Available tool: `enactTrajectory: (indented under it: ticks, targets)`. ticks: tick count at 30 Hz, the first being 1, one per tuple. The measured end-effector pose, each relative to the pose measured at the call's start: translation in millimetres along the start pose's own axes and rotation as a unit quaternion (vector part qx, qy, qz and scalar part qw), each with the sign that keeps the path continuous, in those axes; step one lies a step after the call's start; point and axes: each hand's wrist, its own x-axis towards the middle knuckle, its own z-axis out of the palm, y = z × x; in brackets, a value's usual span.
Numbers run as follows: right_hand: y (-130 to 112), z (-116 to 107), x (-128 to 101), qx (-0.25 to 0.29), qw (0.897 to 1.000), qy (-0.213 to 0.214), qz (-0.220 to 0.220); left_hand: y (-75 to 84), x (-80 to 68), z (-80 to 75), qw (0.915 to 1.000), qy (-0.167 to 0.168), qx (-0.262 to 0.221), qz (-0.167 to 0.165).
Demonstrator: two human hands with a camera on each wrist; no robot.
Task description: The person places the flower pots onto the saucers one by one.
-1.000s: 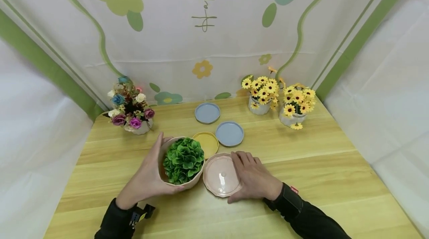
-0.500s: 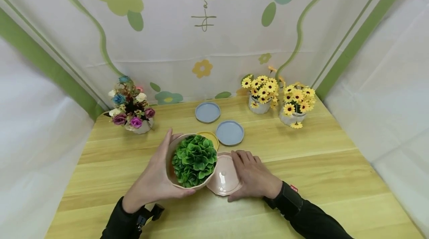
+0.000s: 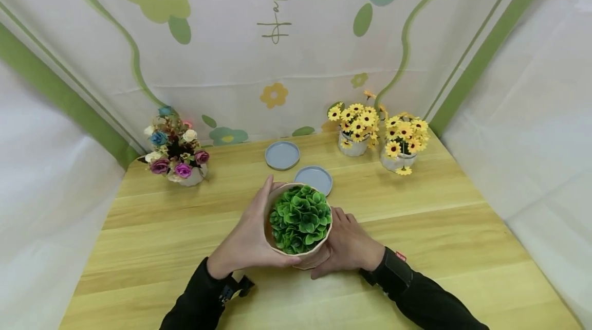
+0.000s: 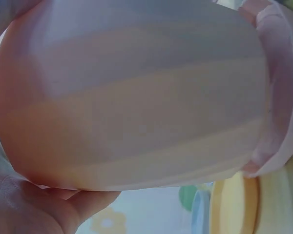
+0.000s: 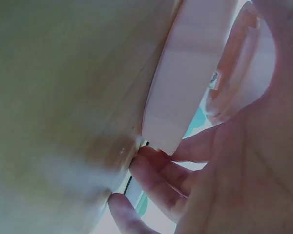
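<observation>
My left hand (image 3: 245,240) grips a pale pink plant pot (image 4: 136,112) by its side, the thumb along the near side. Bushy green artificial leaves (image 3: 300,219) fill the pot. It overlaps a pink saucer (image 3: 311,262) in the head view and hides most of it. My right hand (image 3: 349,242) holds that saucer at its right edge; in the right wrist view the fingers reach round the saucer's wall (image 5: 183,73) close to the tabletop. Part of the pot (image 5: 239,68) shows just over the saucer there.
Two blue saucers (image 3: 282,156) lie behind the pot; a yellow saucer (image 4: 229,202) is nearly hidden from the head view. A pot of mixed roses (image 3: 176,152) stands back left. Two pots of yellow daisies (image 3: 358,124) stand back right, near the printed cloth (image 3: 222,62).
My left hand has carried the potted plant rightward from beside the pink saucer to over it, covering the yellow saucer in the head view. My right hand has stayed at the saucer.
</observation>
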Motion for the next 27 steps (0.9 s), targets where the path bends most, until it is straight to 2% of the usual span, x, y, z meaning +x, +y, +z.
enactTrajectory:
  ticks: [8,12,16,23,27]
  targets:
    - [8,-6,3,0.040,0.999,0.000,-0.002,-6.0,3.3,12.2,0.9999,0.010,-0.008,-0.004]
    - [13,-7,2,0.059,0.998,0.001,-0.001,-8.2,2.5,16.9,0.9999,-0.001,-0.005,-0.012]
    - [13,-7,2,0.055,0.998,0.004,-0.010,-11.3,0.3,20.2,0.9996,-0.007,0.005,-0.026]
    - [13,-8,2,0.022,1.000,0.009,-0.020,-15.6,-1.3,20.5,0.9997,-0.007,0.016,-0.014]
    - [13,-7,2,0.015,1.000,0.010,-0.019,-16.1,-2.8,21.3,0.9995,-0.009,0.020,-0.021]
